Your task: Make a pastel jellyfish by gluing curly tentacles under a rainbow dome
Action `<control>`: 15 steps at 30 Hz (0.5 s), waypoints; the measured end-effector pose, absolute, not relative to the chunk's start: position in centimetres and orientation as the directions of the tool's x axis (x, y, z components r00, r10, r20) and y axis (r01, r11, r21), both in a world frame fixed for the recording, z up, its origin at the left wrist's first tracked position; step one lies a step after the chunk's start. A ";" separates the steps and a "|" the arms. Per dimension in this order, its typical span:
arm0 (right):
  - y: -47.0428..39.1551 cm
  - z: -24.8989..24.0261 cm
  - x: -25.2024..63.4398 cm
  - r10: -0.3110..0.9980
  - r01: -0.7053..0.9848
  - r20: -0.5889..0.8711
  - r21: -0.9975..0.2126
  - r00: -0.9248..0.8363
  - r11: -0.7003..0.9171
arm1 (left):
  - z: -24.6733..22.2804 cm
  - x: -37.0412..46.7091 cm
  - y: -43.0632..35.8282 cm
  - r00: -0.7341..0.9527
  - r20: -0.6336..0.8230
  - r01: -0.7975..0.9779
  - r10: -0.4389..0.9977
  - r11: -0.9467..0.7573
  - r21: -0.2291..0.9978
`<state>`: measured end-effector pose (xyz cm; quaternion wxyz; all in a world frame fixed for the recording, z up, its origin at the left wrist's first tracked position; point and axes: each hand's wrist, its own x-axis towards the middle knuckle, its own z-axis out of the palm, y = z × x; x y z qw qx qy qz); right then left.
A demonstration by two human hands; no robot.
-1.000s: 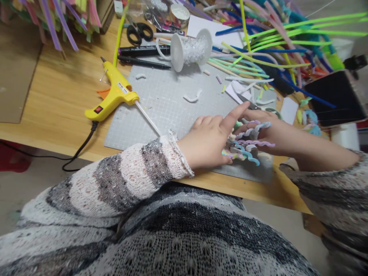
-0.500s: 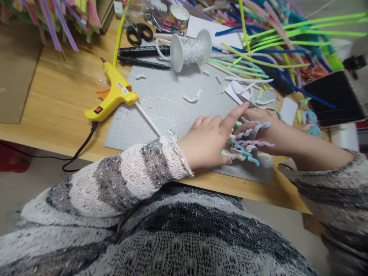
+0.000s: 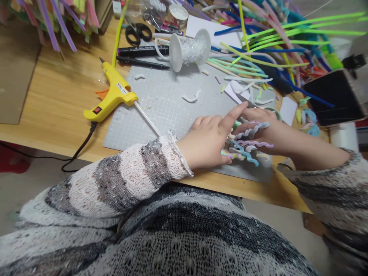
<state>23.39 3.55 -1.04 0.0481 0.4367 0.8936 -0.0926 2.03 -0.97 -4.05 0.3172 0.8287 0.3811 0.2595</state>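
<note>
Pastel curled pipe cleaners [image 3: 244, 147], in purple, blue, white and green, bunch together between my two hands near the front edge of the grey cutting mat [image 3: 163, 96]. My left hand [image 3: 211, 140] grips the bunch from the left, its index finger stretched towards my other hand. From the right, my right hand [image 3: 264, 124] closes around the same bunch; its fingertips are partly hidden. Just beyond the fingers shows a grey blade [image 3: 244, 100], with a pale green loop [image 3: 276, 112] beside my right hand; I cannot tell whether they belong together.
A yellow glue gun [image 3: 115, 92] lies left on the mat's edge. Behind are black scissors [image 3: 138, 33], black markers [image 3: 143, 62] and a spool of clear beads [image 3: 189, 50]. Loose pipe cleaners [image 3: 270, 46] pile at the back right, near a black panel [image 3: 335, 97].
The whole view has shifted very slightly to the left. Both hands and the curled pipe cleaners hold nearly the same pose.
</note>
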 end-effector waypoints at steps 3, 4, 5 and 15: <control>3.6 -0.9 23.3 0.766 0.799 -0.230 -0.149 -0.601 0.582 | -4.1 2.0 -1.0 0.576 0.185 0.470 0.796 -0.508 0.721; 3.6 -0.8 23.3 0.763 0.800 -0.241 -0.155 -0.600 0.580 | -4.1 2.1 -1.0 0.577 0.184 0.472 0.796 -0.508 0.720; 3.6 -0.7 23.3 0.762 0.801 -0.248 -0.157 -0.599 0.578 | -4.1 2.1 -1.0 0.576 0.182 0.474 0.797 -0.508 0.720; 3.4 -0.5 22.9 0.783 0.823 -0.253 -0.152 -0.568 0.547 | -4.1 2.1 -0.9 0.576 0.181 0.473 0.797 -0.506 0.721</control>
